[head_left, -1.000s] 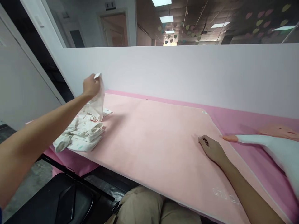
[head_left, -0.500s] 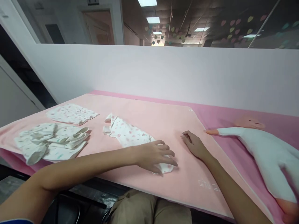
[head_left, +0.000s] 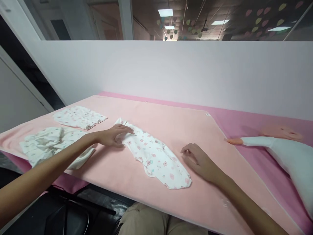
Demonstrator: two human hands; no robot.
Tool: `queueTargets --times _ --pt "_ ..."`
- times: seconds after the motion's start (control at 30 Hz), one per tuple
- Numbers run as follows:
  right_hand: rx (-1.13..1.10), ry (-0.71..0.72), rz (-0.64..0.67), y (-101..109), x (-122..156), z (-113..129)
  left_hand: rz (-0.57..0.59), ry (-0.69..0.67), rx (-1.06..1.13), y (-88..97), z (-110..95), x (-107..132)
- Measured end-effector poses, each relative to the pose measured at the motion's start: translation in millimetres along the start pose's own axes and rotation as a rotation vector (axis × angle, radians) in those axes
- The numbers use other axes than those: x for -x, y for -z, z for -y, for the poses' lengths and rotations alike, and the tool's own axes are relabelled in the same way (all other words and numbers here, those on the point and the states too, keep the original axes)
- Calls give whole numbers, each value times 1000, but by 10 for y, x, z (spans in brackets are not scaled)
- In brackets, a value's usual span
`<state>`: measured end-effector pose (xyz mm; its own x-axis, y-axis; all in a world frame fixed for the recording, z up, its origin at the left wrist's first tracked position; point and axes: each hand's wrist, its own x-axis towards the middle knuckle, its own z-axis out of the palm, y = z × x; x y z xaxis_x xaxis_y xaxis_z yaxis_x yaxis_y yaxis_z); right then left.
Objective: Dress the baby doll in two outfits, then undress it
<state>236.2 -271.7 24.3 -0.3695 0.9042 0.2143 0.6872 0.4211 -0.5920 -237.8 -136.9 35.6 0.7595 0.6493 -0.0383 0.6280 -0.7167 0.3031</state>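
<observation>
A white baby garment [head_left: 156,155] with a small pink print lies folded into a long strip, slanting across the pink mat. Over its far left end rests my left hand [head_left: 113,134], fingers stretched out and thumb apart on the near side; whether the fingertips press on the cloth I cannot tell. My right hand [head_left: 199,161] is just beyond the garment's right end, loosely curved, with a gap between thumb and fingers and nothing in it. The fingers of my left hand hide part of the garment's left end.
Pale pink mat [head_left: 171,111] covers the table. Farther left lie flat printed baby shorts [head_left: 79,117]; nearer is a crumpled white garment [head_left: 46,142], partly behind my left forearm. A doll in white clothing [head_left: 290,156] lies on the right. A white wall [head_left: 171,71] borders the back.
My left hand has moved left along the garment, from its right end to its left end, uncovering the cloth. My right hand has come nearer the right end. The view has shifted slightly.
</observation>
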Motion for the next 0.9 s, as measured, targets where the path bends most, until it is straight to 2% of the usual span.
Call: queueTargets --times 0.1,0.2,0.33,0.43,0.5,0.57,0.63,0.67,0.77,0.9 --pt "45 169 117 -260 -147 372 -47 11 -35 -56 119 55" --pt "213 260 167 -610 -353 689 -81 -16 -65 -76 116 -38" --pt "468 270 86 -956 -601 919 -203 -39 -82 -35 -32 -207" --pt "467 297 39 -980 -683 1006 -317 -20 -46 72 -225 -265" --pt "278 196 18 -879 -691 1042 -399 18 15 174 -374 -261" --pt "16 6 -39 -698 -682 1058 -491 64 81 289 -520 -233" --pt "-191 -133 -152 -459 -664 1061 -562 95 116 407 -652 -186" --pt "-258 -156 -222 -326 -650 1065 -584 104 119 466 -714 -158" --pt "-333 -99 -356 79 -562 1118 -593 110 109 640 -910 -69" --pt "-231 -13 -311 515 -295 1346 -593 93 157 887 -1255 63"
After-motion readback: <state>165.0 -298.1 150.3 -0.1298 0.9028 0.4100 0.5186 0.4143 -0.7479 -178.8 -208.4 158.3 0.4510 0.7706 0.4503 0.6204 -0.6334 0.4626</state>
